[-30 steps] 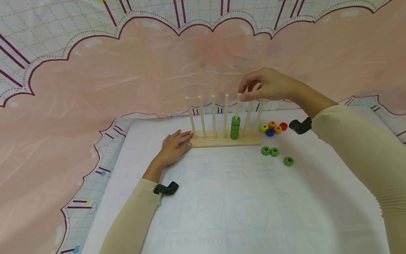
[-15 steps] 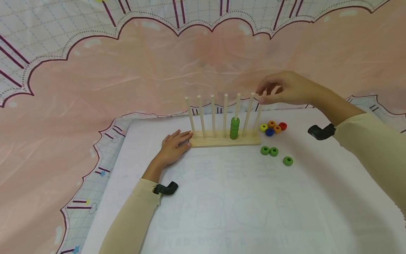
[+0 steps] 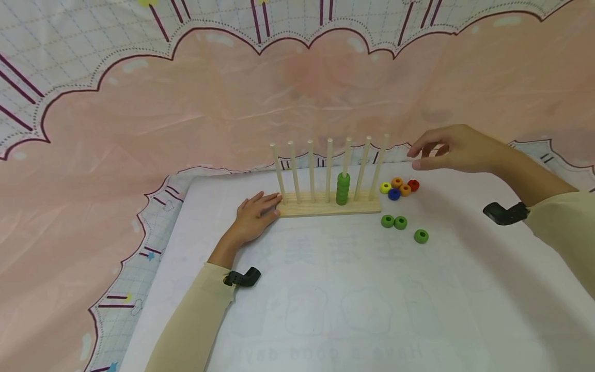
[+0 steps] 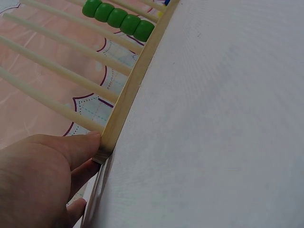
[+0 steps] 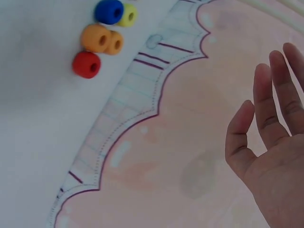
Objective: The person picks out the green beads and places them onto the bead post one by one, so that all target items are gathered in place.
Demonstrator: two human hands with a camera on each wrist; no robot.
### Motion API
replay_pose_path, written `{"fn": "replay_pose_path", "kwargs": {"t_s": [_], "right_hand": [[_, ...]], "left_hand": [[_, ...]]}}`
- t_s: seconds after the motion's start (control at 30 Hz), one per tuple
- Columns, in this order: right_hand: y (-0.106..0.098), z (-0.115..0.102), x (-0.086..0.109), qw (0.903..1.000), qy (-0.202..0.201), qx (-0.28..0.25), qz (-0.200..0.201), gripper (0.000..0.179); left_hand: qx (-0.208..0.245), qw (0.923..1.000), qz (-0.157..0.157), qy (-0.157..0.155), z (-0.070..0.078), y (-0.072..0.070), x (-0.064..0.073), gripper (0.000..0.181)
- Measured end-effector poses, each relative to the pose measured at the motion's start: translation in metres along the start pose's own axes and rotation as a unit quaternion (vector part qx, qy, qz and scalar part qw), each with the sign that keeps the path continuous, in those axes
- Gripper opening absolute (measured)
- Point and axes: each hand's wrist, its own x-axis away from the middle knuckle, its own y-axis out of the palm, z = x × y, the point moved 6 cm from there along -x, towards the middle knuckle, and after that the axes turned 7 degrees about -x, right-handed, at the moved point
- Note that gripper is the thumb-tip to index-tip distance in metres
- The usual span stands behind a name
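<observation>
My left hand (image 3: 254,216) holds the left end of a wooden peg stand (image 3: 307,208) on the table. In the left wrist view its thumb (image 4: 85,147) lies on the base beside the outermost peg, with a finger below the end. Several green beads (image 3: 342,189) are stacked on the third peg from the right. My right hand (image 3: 457,148) hovers right of the stand with loosely bent fingers and nothing in them. Beneath and left of it lie loose beads: yellow (image 3: 385,188), blue (image 3: 394,194), red (image 3: 413,185) and two orange (image 3: 396,183).
Three loose green beads (image 3: 401,222) lie in front of the coloured group, one apart to the right. White paper (image 3: 325,289) covers the tabletop. A peach cloth with scalloped edging (image 3: 209,103) hangs behind and continues down the left.
My right hand has moved right and lower, from the top of the beaded peg, past the other pegs, to beyond the stand. The left hand stays at the stand's end.
</observation>
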Motion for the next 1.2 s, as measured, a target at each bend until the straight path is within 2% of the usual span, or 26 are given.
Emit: {"fn": "replay_pose_path", "kwargs": {"t_s": [0.37, 0.73, 0.9, 1.2], "right_hand": [[0.037, 0.039, 0.022, 0.9987, 0.006, -0.038, -0.035, 0.02], [0.065, 0.057, 0.038, 0.9936, 0.001, -0.082, -0.079, 0.02], [0.078, 0.064, 0.041, 0.9889, 0.004, -0.108, -0.102, 0.02], [0.1, 0.077, 0.044, 0.9763, 0.046, -0.12, -0.174, 0.032]], "left_hand": [[-0.003, 1.0, 0.004, 0.006, 0.0, 0.001, 0.0, 0.051], [-0.002, 1.0, 0.004, 0.005, 0.001, 0.0, -0.001, 0.05], [-0.006, 0.9999, 0.007, 0.008, 0.002, 0.0, -0.001, 0.051], [-0.003, 1.0, 0.006, 0.006, -0.001, 0.0, -0.001, 0.05]]}}
